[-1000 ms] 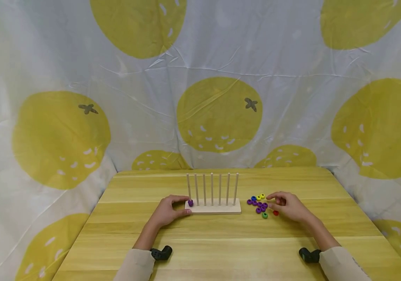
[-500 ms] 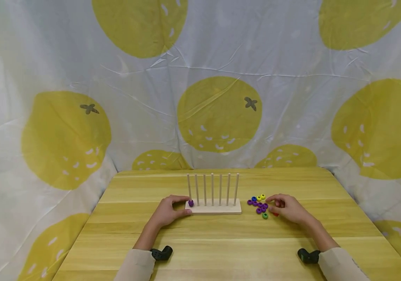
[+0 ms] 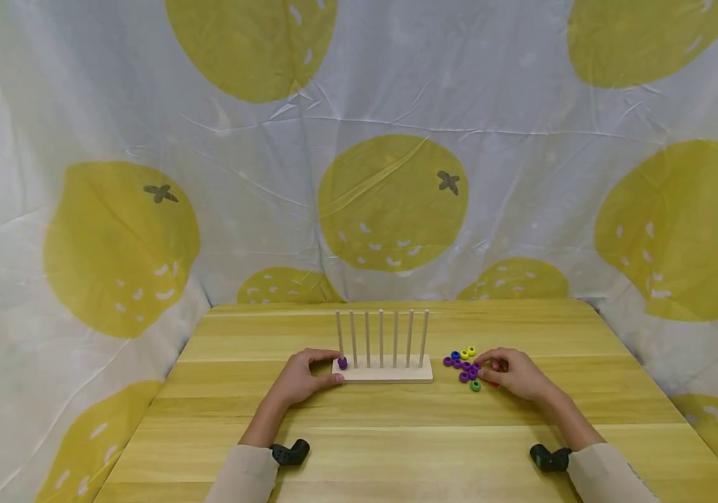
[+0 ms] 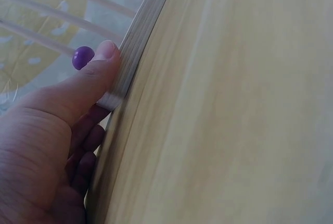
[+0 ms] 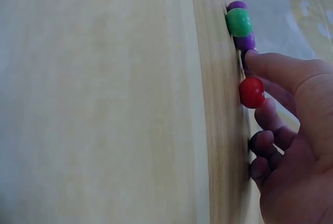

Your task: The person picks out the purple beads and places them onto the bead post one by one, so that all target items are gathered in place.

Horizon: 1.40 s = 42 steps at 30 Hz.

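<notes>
A wooden peg stand [image 3: 387, 376] with a row of upright pegs stands mid-table. On its leftmost peg sits a purple bead [image 3: 343, 363], also seen above the thumb in the left wrist view. My left hand [image 3: 298, 378] grips the left end of the base, thumb on the front edge. To the right of the stand, my right hand [image 3: 516, 374] pinches a purple bead [image 3: 476, 367] at the edge of the bead group, thumb and index finger on either side of it. Under this hand lies a red bead [image 5: 252, 92], mostly hidden in the head view.
Around the right fingertips lie more purple beads [image 3: 457, 363], a blue bead [image 3: 455, 355], yellow beads [image 3: 471, 351] and a green bead [image 3: 475, 385]. The wooden table [image 3: 384, 447] ends at a fruit-patterned curtain [image 3: 390, 209] behind. Dark wrist devices [image 3: 290, 453] sit on both wrists.
My right hand has moved slightly left and its thumb and index finger have come together on the purple bead. The left hand stays on the stand.
</notes>
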Tool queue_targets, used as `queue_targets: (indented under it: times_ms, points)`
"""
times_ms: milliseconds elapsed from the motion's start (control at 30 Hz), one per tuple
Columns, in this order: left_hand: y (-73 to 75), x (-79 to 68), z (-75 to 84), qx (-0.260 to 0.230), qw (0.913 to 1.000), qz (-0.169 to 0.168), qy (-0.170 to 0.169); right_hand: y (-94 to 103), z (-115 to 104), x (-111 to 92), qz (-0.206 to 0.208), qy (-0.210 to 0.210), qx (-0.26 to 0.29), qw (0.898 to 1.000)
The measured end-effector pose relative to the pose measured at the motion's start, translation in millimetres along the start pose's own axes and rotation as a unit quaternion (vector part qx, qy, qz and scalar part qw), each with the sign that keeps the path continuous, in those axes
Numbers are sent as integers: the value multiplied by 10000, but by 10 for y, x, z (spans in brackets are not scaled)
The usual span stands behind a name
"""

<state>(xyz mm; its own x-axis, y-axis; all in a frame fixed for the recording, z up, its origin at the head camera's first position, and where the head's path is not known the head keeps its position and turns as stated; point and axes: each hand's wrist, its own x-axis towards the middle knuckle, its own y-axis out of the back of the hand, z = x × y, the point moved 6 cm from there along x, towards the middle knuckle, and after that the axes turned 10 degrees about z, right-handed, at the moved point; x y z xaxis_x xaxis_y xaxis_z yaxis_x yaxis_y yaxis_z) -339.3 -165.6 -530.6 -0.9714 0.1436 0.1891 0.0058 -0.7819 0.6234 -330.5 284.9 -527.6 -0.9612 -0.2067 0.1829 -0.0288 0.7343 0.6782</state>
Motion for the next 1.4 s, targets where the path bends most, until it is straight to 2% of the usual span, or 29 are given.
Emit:
queue_targets:
  times_ms: [233, 600, 1400]
  points:
    - [1, 1, 7, -24, 10000, -23, -32, 22, 31, 17, 92, -267, 18, 9996]
    - [-16, -1, -6, -31, 10000, -30, -80, 88, -2, 20, 173, -371, 130, 9991]
    - [-11, 7, -1, -47, 10000, -26, -55, 373, -629, 189, 613, 150, 294, 9976]
